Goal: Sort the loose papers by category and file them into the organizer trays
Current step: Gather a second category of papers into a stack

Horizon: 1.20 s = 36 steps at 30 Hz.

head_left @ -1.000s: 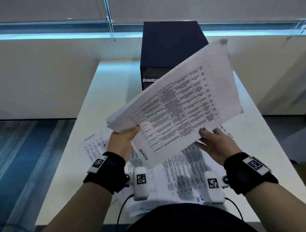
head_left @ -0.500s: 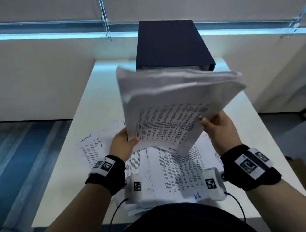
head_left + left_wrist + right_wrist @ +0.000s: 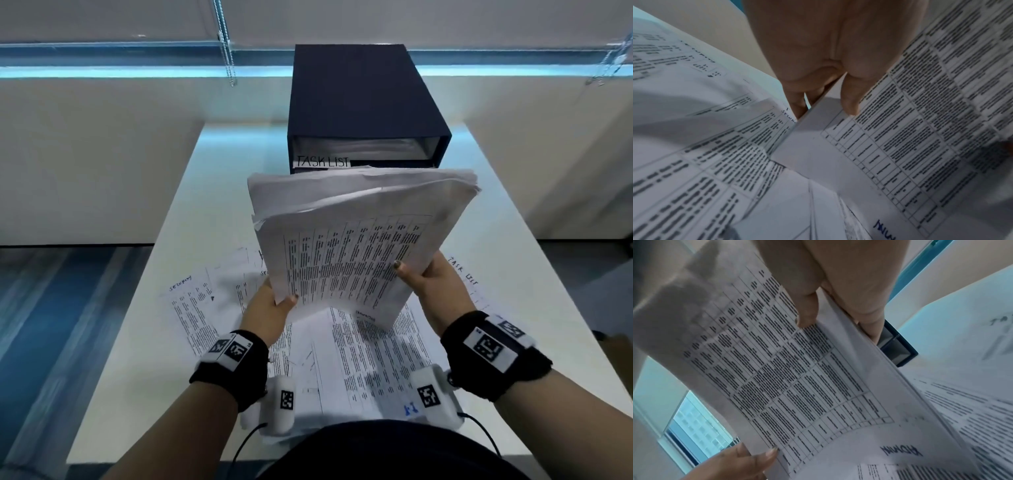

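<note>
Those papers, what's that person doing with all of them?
A person is sorting papers. Both hands hold one stack of printed sheets in the air: the left hand pinches its lower left corner and the right hand grips its right edge. The stack is held just in front of a dark organizer box, near the slot labelled TASK LIST. It is not in a tray yet. More loose papers lie spread on the white table below.
</note>
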{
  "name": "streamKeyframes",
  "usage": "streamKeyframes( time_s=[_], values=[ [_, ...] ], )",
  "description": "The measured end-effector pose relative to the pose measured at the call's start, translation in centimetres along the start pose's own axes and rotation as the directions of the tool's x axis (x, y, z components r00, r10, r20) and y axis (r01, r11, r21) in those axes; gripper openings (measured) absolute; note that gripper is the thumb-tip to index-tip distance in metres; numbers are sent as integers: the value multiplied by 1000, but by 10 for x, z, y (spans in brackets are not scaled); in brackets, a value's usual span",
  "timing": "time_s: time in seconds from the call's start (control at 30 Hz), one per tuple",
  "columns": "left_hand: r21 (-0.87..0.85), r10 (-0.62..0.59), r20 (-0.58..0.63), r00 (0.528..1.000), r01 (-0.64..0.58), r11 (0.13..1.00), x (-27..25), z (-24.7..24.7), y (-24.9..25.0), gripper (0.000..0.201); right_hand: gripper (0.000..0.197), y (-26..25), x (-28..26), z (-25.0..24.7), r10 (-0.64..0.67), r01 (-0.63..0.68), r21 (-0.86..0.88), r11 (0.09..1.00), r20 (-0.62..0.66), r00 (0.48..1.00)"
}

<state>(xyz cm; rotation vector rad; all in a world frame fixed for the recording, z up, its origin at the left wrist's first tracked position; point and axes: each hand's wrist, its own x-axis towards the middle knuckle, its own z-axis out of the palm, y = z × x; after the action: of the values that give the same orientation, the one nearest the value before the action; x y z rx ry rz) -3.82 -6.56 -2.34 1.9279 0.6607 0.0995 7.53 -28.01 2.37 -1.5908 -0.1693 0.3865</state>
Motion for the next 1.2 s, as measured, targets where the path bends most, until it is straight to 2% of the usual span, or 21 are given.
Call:
streamKeyframes(
  time_s=[0.1,0.2,0.3,0.37,0.47,0.53,0.6,0.63,0.7,0.73,0.77,0.8,0.87,0.9,0.93,0.97,1.0,1.03,1.1,1.17,1.2],
  values=[
    [24,-37,31,999,36,999,0,2,0,37,22,3,2,3,62,-60,62,996,-18,998],
    [29,-47,62,997,45,999,-1,-1,-2,37,20,3,5,1,93,-77,197,977,-72,993],
    [-62,-50,22,999,51,997,-1,-6,-4,29,20,-1,8,-6,138,-92,361,928,-103,985],
    [-118,-45,-31,999,41,992,-1,-11,-3,21,21,0,9,-12,205,-130,489,862,-102,974],
    [-327,-102,-66,993,75,942,1,-14,-3,19,27,6,8,-15,315,-216,594,774,-66,947],
    [-559,-157,-5,988,127,819,0,-9,1,23,33,11,6,-15,386,-263,645,718,-55,921],
    [-708,-119,73,990,136,693,-2,-2,8,26,59,16,4,-17,476,-282,732,620,-66,877],
    [-739,-88,112,990,142,659,-4,1,12,27,76,21,4,-20,521,-296,759,579,-65,851],
    [-723,-45,210,977,186,665,-7,8,20,31,112,30,7,-25,542,-317,778,543,-35,840],
    [-668,-50,251,967,211,713,-9,12,22,31,126,36,9,-27,548,-332,761,558,-37,836],
    [-599,-75,264,961,225,768,-10,15,24,28,125,37,9,-27,550,-349,746,567,-28,835],
    [-534,-113,240,964,228,814,-10,17,25,23,107,34,7,-25,556,-370,726,580,-21,831],
    [-433,-162,121,979,198,879,-6,20,25,22,44,30,4,-22,595,-424,629,651,-77,800],
    [-398,-178,56,983,185,899,-3,19,25,22,27,28,3,-22,600,-452,560,695,-104,793],
    [-380,-185,-6,983,169,909,0,17,27,24,19,28,4,-23,588,-456,508,731,-129,799],
    [-359,-180,-53,982,150,921,2,12,29,27,19,28,7,-27,581,-470,432,770,-169,796],
    [-329,-162,-85,983,126,936,4,8,32,31,28,26,9,-29,575,-490,341,802,-223,787],
    [-287,-145,-106,984,110,952,5,2,34,35,47,24,11,-33,526,-490,192,850,-280,803],
    [-201,-112,-131,985,85,976,7,-11,37,39,85,15,7,-41,343,-373,-31,927,-332,879],
    [-107,-85,-130,988,71,992,11,-23,40,39,94,-6,5,-40,117,-211,-259,943,-337,934],
    [-54,-62,-115,991,56,997,13,-28,40,38,91,-15,5,-37,-1,-113,-399,910,-273,962]
  ],
)
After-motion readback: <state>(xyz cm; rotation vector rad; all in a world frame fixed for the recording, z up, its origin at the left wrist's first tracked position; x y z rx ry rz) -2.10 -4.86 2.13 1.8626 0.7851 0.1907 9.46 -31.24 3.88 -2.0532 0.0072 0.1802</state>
